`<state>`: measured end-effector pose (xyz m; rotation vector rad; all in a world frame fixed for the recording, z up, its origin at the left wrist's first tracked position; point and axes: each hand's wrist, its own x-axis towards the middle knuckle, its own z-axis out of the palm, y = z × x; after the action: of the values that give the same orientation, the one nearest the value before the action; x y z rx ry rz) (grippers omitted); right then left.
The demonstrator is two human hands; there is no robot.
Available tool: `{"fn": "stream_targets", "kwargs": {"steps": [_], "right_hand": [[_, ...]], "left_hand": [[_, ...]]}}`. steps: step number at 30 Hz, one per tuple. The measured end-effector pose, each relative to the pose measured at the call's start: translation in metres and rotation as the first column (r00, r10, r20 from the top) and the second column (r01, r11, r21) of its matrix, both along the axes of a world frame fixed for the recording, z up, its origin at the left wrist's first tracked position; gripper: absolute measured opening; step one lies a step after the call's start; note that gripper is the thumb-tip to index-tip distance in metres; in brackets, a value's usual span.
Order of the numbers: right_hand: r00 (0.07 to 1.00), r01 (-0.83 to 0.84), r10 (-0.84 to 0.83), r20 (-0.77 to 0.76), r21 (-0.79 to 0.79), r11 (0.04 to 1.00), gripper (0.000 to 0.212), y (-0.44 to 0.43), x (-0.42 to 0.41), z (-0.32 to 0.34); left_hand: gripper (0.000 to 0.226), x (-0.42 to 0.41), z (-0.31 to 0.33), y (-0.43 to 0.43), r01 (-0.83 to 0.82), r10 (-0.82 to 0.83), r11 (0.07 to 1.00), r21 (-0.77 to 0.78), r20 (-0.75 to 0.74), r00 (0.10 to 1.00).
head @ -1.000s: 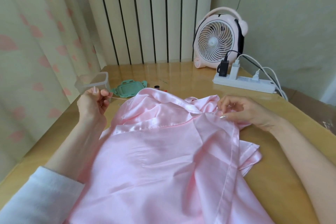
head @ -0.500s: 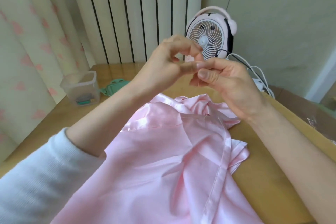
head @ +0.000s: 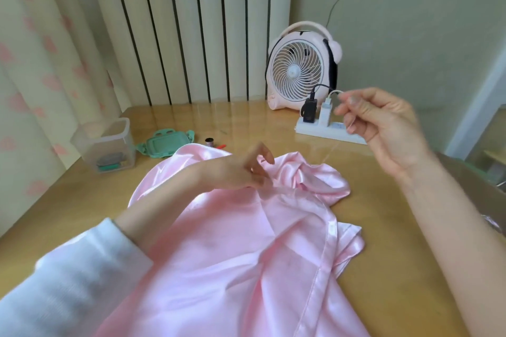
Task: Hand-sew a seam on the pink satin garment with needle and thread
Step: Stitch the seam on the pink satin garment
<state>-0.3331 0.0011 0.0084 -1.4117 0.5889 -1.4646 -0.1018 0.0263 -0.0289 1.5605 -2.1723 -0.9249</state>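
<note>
Head view, left hand gripping pink garment hem, right hand pinching thread above table edge

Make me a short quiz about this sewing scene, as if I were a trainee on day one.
1. True or false: the left hand rests on the pink satin garment.
2. Where does the fan stand? A) on the floor; B) on the table, just behind the power strip; C) on a chair.
3. Fill in: the raised right hand pinches a thin ____ that runs down toward the garment.

Key: 1 true; 2 B; 3 thread.
</note>
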Motion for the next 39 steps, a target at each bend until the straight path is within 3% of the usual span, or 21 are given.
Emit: {"fn": "stream_targets", "kwargs": {"steps": [2, 5, 8, 10, 12, 14, 18, 23, 26, 29, 32, 36, 39], "right_hand": [[0.998, 0.021, -0.019, -0.056, 0.043, 0.999, 0.022, -0.001, 0.007, -0.012], [0.998, -0.022, 0.026, -0.065, 0.057, 0.998, 0.009, 0.002, 0.025, -0.019], [0.991, -0.128, 0.123, 0.058, 0.095, 0.987, 0.008, 0.003, 0.036, -0.013], [0.967, -0.208, 0.186, 0.174, 0.116, 0.971, 0.007, 0.001, 0.035, -0.010], [0.955, -0.234, 0.202, 0.215, 0.137, 0.962, 0.007, -0.003, 0.030, -0.013], [0.980, -0.187, 0.171, 0.102, 0.174, 0.967, 0.008, -0.009, 0.022, -0.022], [0.969, -0.075, 0.135, -0.206, 0.276, 0.958, 0.013, -0.017, 0.009, -0.051], [0.939, 0.010, 0.109, -0.327, 0.342, 0.940, 0.014, -0.020, 0.008, -0.072], [0.757, 0.166, 0.074, -0.649, 0.301, 0.939, 0.014, -0.022, 0.006, -0.080], [0.600, 0.168, 0.210, -0.772, 0.378, 0.910, 0.027, -0.018, 0.001, -0.082], [0.686, 0.079, 0.316, -0.655, 0.498, 0.863, 0.025, -0.017, 0.003, -0.081], [0.847, 0.020, 0.256, -0.465, 0.509, 0.861, 0.031, -0.021, 0.001, -0.077], [0.838, -0.076, 0.333, -0.431, 0.513, 0.855, 0.037, -0.016, -0.003, -0.068]], "left_hand": [[0.025, -0.001, 0.003, 0.002, 0.062, -0.080, 0.989, -0.132, -0.133, 0.988], [0.045, -0.014, 0.010, 0.011, 0.222, -0.184, 0.974, 0.035, -0.445, 0.876], [0.070, -0.029, 0.012, 0.016, 0.327, -0.212, 0.936, 0.134, -0.528, 0.823], [0.064, -0.031, 0.012, 0.020, 0.322, -0.202, 0.941, 0.105, -0.590, 0.782], [0.038, -0.024, 0.014, 0.022, 0.231, -0.163, 0.973, 0.025, -0.635, 0.755], [0.015, -0.011, 0.014, 0.023, 0.127, -0.123, 0.991, -0.039, -0.637, 0.761], [0.022, 0.011, 0.007, 0.023, 0.034, -0.051, 0.999, -0.039, -0.651, 0.757], [0.021, 0.017, -0.009, 0.022, 0.004, 0.021, 0.999, 0.033, -0.703, 0.711], [0.022, 0.014, -0.016, 0.018, -0.047, 0.074, 0.997, 0.057, -0.731, 0.678], [0.021, 0.014, -0.020, 0.015, -0.082, 0.087, 0.996, 0.043, -0.738, 0.669], [0.021, 0.014, -0.021, 0.014, -0.116, 0.099, 0.993, 0.030, -0.750, 0.654], [0.020, 0.013, -0.018, 0.015, -0.160, 0.110, 0.987, 0.008, -0.758, 0.642], [0.025, 0.012, -0.017, 0.016, -0.182, 0.119, 0.983, 0.008, -0.783, 0.610]]}}
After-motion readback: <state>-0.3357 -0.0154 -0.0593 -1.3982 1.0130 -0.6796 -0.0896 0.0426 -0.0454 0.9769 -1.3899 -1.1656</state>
